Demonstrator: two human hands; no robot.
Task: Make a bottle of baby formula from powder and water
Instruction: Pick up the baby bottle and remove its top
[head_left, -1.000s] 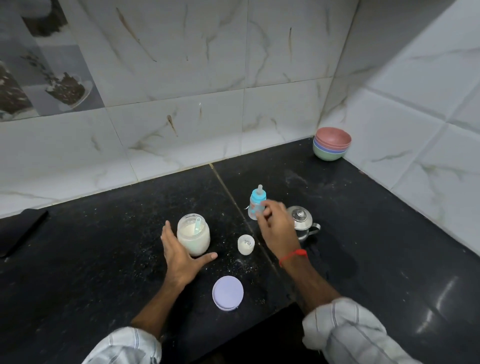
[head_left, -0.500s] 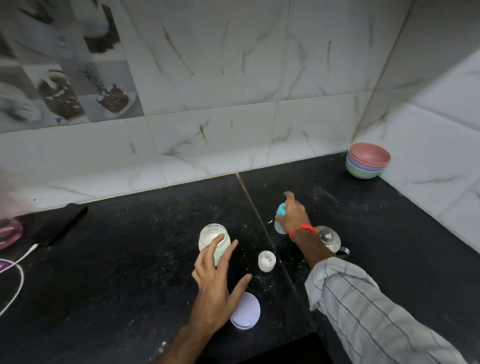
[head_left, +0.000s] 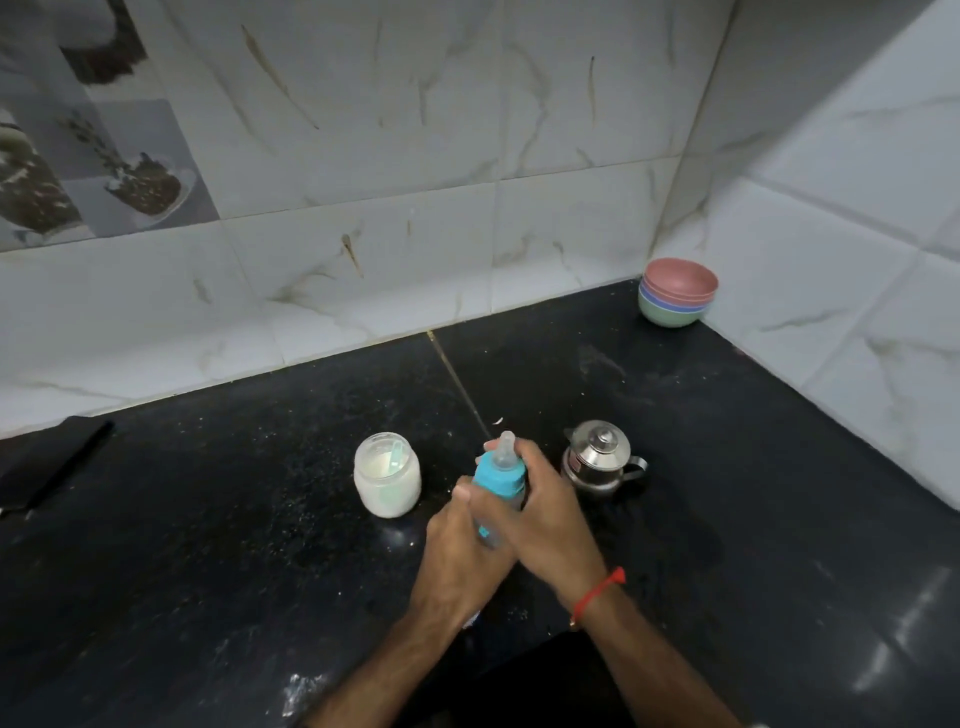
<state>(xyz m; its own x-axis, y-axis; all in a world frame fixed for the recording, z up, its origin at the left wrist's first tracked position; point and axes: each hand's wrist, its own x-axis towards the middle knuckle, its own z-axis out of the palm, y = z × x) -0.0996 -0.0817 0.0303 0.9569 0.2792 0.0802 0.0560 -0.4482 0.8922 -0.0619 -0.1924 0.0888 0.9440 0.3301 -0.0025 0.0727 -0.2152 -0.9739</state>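
Gripping the baby bottle with both hands above the black counter — left hand wrapped round its body, right hand closed beside the teal collar — the person seems to be unscrewing the teat; next, likely powder from the open jar.

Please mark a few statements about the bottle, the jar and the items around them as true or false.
1. Both hands hold the baby bottle. True.
2. The powder jar has its lid on. False: it is open, with a scoop inside.
3. The steel kettle stands to the right of the bottle. True.
4. The stacked bowls sit beside the jar. False: they are in the far corner by the wall.
5. The bottle's teat is bare. True.
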